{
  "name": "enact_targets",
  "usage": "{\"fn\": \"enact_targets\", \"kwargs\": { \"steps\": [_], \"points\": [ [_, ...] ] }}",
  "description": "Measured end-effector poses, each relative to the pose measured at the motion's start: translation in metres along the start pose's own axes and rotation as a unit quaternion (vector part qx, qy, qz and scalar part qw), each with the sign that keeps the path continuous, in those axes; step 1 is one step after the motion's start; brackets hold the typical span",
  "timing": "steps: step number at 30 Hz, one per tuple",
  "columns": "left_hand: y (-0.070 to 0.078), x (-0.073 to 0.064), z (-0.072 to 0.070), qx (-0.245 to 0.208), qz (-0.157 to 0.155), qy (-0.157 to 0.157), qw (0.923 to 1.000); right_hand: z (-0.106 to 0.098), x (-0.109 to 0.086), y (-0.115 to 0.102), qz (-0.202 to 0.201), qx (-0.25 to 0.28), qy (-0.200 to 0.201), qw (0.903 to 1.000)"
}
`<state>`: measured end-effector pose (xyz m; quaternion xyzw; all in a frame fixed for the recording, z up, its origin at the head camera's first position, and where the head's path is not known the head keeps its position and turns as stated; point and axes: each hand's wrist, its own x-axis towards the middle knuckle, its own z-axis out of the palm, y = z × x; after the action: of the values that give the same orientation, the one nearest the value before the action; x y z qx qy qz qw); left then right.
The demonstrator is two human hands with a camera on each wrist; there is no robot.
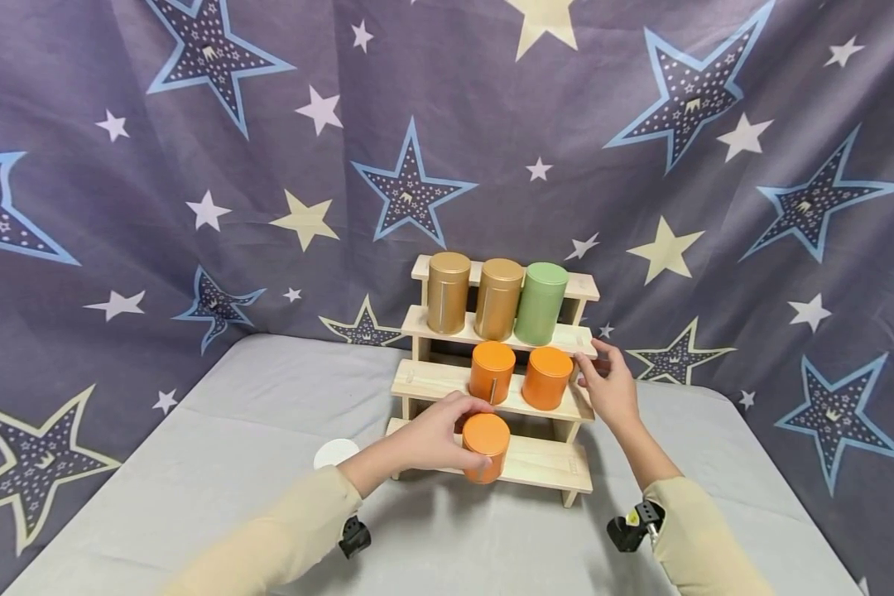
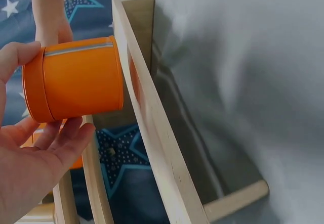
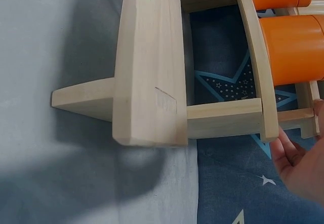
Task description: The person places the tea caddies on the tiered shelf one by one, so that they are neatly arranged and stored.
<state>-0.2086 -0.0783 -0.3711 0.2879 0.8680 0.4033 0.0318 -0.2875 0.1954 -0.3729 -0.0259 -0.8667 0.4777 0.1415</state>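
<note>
My left hand (image 1: 435,434) grips an orange tin (image 1: 486,447) at the front of the lowest step of a wooden tiered rack (image 1: 544,463). Its thumb and fingers wrap the lid end in the left wrist view, while the base of the tin (image 2: 83,80) comes right up to the board. At the rack's right side, my right hand (image 1: 612,389) holds the end of a step between thumb and fingers. On the step above the held tin stand two more orange tins, one on the left (image 1: 492,372) and one on the right (image 1: 547,378).
Two gold tins (image 1: 448,294) and a green tin (image 1: 541,304) stand on a higher step. A white round object (image 1: 335,453) lies left of the rack on the grey cloth (image 1: 268,414). Behind hangs a star-patterned curtain (image 1: 492,207).
</note>
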Motion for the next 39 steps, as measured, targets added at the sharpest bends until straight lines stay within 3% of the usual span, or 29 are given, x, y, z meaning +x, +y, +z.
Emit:
{"fn": "enact_targets", "kwargs": {
  "steps": [10,25,39],
  "points": [
    [0.01,0.014,0.015,0.002,0.002,-0.004,1.0,-0.002,0.001,0.002,-0.005,0.005,-0.009,0.9999],
    [0.018,0.036,0.05,-0.012,-0.009,0.004,0.9999,-0.003,0.001,0.001,0.004,-0.007,-0.017,0.9998],
    [0.023,0.049,0.073,-0.031,-0.022,0.037,0.9986,-0.003,0.001,0.003,-0.005,-0.007,-0.019,0.9998]
  ]
}}
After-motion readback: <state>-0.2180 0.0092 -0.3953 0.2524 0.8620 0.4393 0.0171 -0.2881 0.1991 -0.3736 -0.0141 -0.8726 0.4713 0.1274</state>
